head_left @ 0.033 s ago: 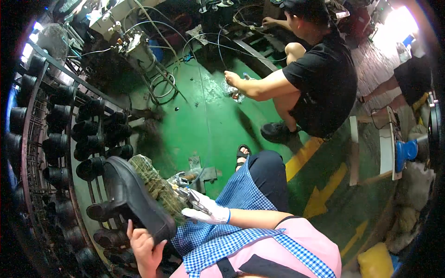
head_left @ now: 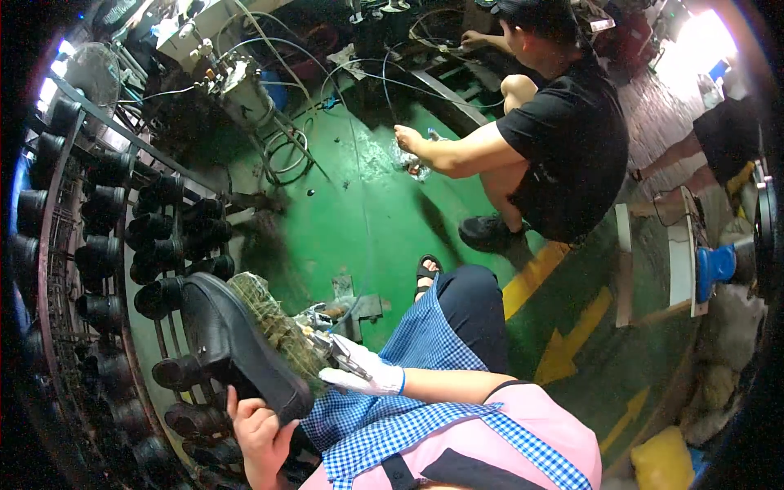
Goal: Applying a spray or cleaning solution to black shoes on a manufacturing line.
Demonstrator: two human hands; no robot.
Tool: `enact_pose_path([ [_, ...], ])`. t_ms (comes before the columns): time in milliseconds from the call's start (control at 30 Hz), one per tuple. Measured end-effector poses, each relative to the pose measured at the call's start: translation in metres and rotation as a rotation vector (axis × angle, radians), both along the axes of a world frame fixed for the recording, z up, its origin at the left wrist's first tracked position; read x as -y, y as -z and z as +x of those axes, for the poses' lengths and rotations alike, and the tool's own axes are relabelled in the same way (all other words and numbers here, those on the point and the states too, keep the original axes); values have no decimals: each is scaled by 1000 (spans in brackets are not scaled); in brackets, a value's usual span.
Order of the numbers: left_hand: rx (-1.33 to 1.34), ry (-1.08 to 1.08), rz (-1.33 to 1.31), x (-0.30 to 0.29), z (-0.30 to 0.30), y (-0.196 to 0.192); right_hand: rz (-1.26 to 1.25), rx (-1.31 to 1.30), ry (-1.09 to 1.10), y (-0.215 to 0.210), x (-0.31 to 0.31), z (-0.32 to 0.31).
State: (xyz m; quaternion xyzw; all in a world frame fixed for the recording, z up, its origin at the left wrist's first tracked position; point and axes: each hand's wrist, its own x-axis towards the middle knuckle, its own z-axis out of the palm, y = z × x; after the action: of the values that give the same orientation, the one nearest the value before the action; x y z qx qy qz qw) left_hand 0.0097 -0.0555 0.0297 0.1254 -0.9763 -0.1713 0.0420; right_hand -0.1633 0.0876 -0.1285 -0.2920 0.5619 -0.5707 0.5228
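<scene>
1. Our bare left hand (head_left: 257, 433) grips the lower end of the black leather shoe (head_left: 249, 347), which tilts in front of us.
2. Our right hand (head_left: 371, 377), in a white knit glove, is wrapped around a metal hand tool (head_left: 341, 353) to the right of the shoe.
3. A straw-coloured, string-bound bundle (head_left: 286, 331) sits between the shoe and that tool.
4. We judge that the shoe, held at only 1 end, could twist or slip if our fingers loosen; swung left, it might knock the loaded shoe rack (head_left: 122, 131) beside it. The tool could scuff the leather if our 2 hands drift together.
5. The shoe covers part of the bundle, so we cannot tell whether they touch. Some gloved fingers are hidden, and the rack's far side darkens.
</scene>
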Motion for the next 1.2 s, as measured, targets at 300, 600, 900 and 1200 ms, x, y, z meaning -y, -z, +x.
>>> enact_pose_path([
  [300, 50, 151, -57, 4, -10, 5, -224, -127, 113, -9, 1, -3],
  [600, 70, 153, -49, 2, -15, 5, -297, -244, 225, 23, 8, 16],
  [900, -62, 61, 117, 4, -11, 17, -118, -46, 48, -12, 1, -1],
  [1200, -71, 61, -93, -6, -16, 11, -318, -326, 242, 20, 9, 12],
])
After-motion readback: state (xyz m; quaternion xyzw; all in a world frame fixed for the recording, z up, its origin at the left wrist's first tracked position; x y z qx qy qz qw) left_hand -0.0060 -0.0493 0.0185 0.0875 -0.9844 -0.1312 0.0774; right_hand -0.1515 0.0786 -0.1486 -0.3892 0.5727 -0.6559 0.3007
